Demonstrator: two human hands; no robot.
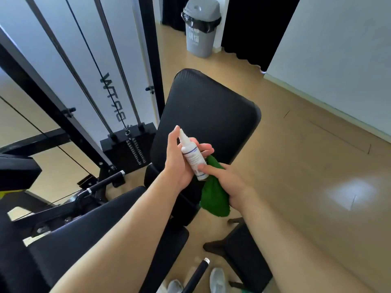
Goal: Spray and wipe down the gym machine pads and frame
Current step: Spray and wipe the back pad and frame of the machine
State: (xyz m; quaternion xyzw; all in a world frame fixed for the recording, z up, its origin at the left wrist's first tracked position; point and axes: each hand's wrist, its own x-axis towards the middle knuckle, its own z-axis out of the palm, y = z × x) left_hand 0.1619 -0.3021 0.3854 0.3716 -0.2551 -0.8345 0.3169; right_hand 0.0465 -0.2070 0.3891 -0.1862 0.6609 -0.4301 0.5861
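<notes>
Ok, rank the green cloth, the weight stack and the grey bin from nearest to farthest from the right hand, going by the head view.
1. Green cloth: gripped in the right hand itself.
2. Weight stack: off to the left, low down beyond the hands.
3. Grey bin: far back, at the top of the view.

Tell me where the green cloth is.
In the head view, the green cloth is bunched in the right hand, just right of the white spray bottle held by the left hand, over the black bench pad.
</notes>
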